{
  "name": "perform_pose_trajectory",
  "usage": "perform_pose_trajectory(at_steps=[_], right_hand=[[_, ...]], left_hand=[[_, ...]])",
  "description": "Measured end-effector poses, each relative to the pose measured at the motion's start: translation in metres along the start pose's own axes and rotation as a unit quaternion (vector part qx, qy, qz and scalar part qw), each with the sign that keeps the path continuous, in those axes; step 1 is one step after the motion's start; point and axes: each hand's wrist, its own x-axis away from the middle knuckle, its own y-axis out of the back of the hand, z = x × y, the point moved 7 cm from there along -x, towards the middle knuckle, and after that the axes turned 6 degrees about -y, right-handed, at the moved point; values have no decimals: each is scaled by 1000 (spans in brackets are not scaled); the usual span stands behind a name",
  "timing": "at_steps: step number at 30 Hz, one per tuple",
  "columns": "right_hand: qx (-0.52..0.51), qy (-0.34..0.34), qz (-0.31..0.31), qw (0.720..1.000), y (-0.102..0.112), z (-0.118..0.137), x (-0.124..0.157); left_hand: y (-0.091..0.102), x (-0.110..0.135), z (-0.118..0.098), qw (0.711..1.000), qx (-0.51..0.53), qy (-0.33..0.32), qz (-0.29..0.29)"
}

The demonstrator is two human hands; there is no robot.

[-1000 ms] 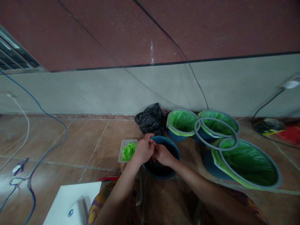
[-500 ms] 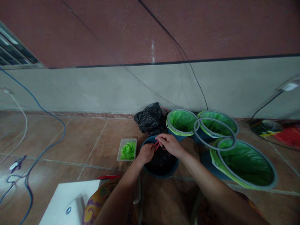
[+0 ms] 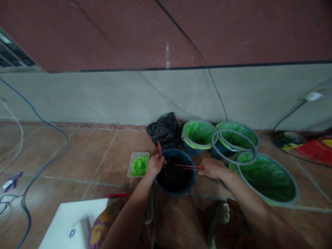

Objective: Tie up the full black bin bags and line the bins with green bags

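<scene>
Over a dark blue bin [image 3: 192, 178], both hands pull on red drawstrings [image 3: 185, 167] of the black garbage bag [image 3: 172, 176] inside it. My left hand [image 3: 155, 165] is closed at the bin's left rim, pinching a red loop whose end sticks up above the fingers. My right hand [image 3: 213, 168] is closed to the right of the rim, with the strings stretched taut to it across the opening. A crumpled black bag [image 3: 166, 129] lies behind the bin against the wall. The bin's inside is too dark to make out in detail.
Left of the bin is a clear tray [image 3: 131, 172] holding bright green plastic. To the right stand green-lined bins [image 3: 198, 133], with a loose grey ring [image 3: 234, 162] resting across them. A white box [image 3: 70, 216], a blue cable [image 3: 63, 135] and the wall lie around.
My hands were together over the bin at the red strings. Now they have moved apart, left and right, and the strings are drawn tight between them.
</scene>
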Motion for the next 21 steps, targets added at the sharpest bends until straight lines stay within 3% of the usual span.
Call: perform_pose_trajectory(at_steps=[2,5,10,13,16,21], right_hand=[[-49,80,16,995,-2,24,7],[-172,196,-53,964,13,60,13],[-232,221,-161,933,25,82,6],[-263,264,-162,914,24,92,5],[-277,250,-146,916,21,96,0],[-296,300,-141,896,24,109,2]], left_hand=[[-5,0,0,1000,11,-8,7],[-10,1,0,1000,-1,-21,17],[-13,-1,8,1000,-13,1,12],[-13,-3,10,1000,-15,-2,14],[-14,-4,10,1000,-10,-13,14],[-19,-4,4,999,-18,-18,29]])
